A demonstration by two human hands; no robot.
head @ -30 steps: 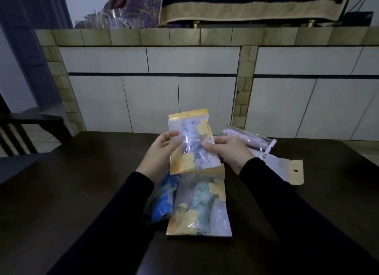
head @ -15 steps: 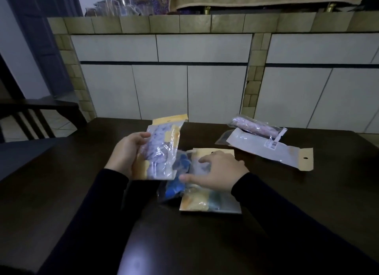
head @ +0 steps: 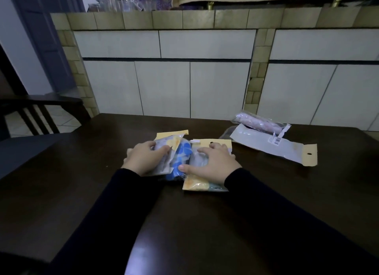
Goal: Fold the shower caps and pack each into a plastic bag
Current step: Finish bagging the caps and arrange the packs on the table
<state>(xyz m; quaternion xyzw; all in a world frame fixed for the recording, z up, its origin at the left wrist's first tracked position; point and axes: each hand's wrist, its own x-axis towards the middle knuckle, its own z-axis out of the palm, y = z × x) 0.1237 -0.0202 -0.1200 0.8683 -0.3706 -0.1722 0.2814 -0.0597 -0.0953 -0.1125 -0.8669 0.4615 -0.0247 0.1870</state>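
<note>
Three packed shower-cap bags lie together on the dark table [head: 82,192]. My left hand [head: 143,157] holds the left bag [head: 170,140], yellow-topped with a pale purple cap inside, low over the table. A blue-patterned cap bag [head: 182,155] shows between my hands. My right hand [head: 213,161] lies spread, fingers straight, on the right yellow-edged bag [head: 196,185]. Farther right, a rolled pinkish cap in clear wrap [head: 258,121] rests behind a flat plastic bag [head: 287,149] with a barcode label.
A tiled counter wall [head: 184,79] rises directly behind the table's far edge. A dark wooden chair [head: 30,114] stands at the left. Glassware and cloth sit on top of the counter.
My left hand has carried the purple-cap bag from in front of me down to the left, beside the blue one. My right hand let go of it and dropped onto the right bag.
</note>
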